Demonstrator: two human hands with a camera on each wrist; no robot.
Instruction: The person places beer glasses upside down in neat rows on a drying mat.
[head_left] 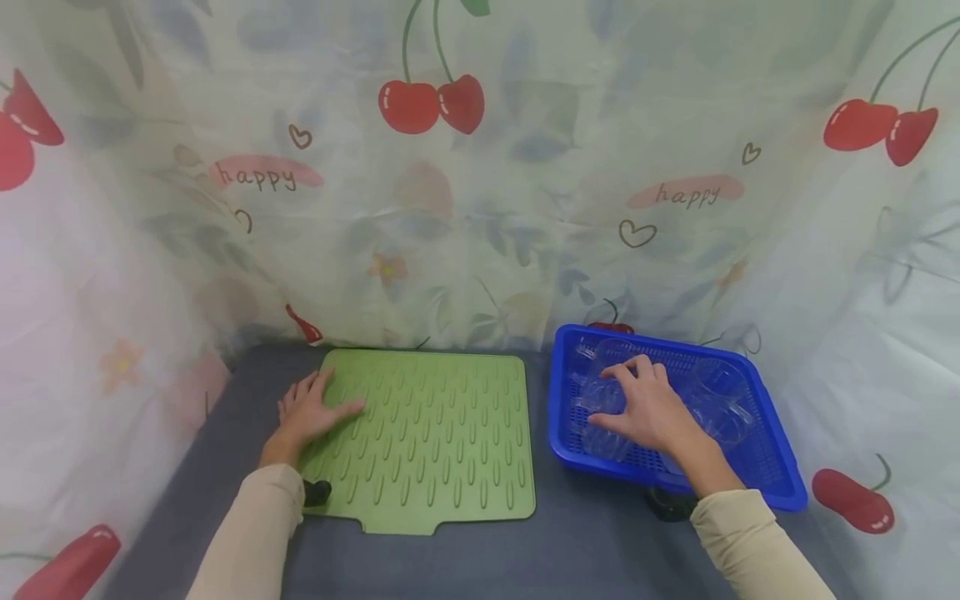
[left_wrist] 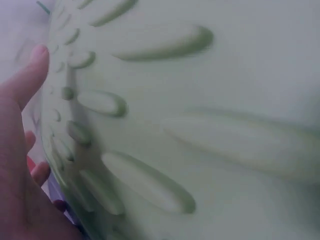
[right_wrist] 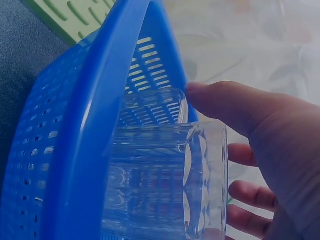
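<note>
A green drying mat [head_left: 427,433] with raised oval ridges lies on the dark table. At its left edge is my left hand [head_left: 306,412], thumb spread out over the mat and fingers along the side; it grips nothing. In the left wrist view this hand [left_wrist: 20,145] shows beside the ridged surface. My right hand [head_left: 647,404] hovers over a blue plastic basket [head_left: 555,417] that holds several clear glass mugs [head_left: 723,379]. Its thumb and fingers are apart and bent. In the right wrist view, the hand [right_wrist: 280,150] is close to the faceted end of one glass [right_wrist: 205,175].
The basket stands right of the mat, its perforated walls rising around the glasses. A printed curtain [head_left: 480,208] with cherries hangs behind and on both sides. Dark table surface [head_left: 480,567] shows in front of the mat.
</note>
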